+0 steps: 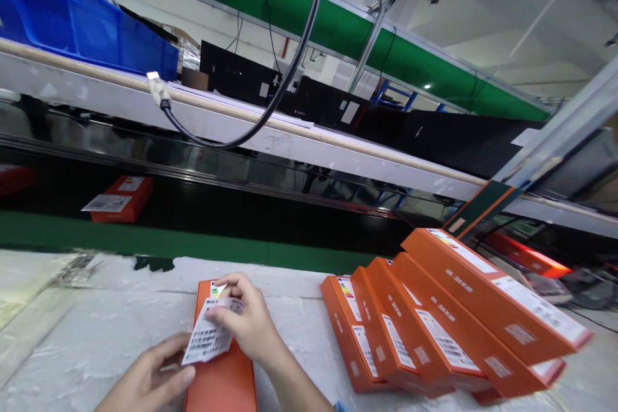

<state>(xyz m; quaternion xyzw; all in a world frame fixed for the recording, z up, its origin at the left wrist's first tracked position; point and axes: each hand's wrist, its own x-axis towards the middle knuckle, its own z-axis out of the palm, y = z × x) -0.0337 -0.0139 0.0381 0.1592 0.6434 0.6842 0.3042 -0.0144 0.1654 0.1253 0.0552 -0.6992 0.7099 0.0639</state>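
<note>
Right hand (pixel 251 320), lower centre of frame: thumb and fingers closed in a pinch on the upper right part of a white printed label (pixel 207 340). Label has barcodes and text, tilted, over the orange box (pixel 222 386). Box is at lower centre, lying on the white-covered worktable (pixel 91 328), bottom end cut off by frame edge. Another sticker with coloured bars shows at its top end, partly behind the right hand.

Left hand (pixel 147 378), lower left of centre: thumb and fingers part-open at the label's lower left corner, thumb by the box's left edge; cannot tell if it grips the label.

Lower right: leaning pile of orange cartons (pixel 386 328), with white labels, one lying across the top. Mid-left: labelled carton (pixel 138 203) on dark conveyor belt (pixel 270 219), another at left frame edge. Upper left: blue bin (pixel 87 19) on long shelf (pixel 338 141); black panels (pixel 236 80) right of it. Dark cable (pixel 299 55) hangs upper centre, pale connector at its end.
</note>
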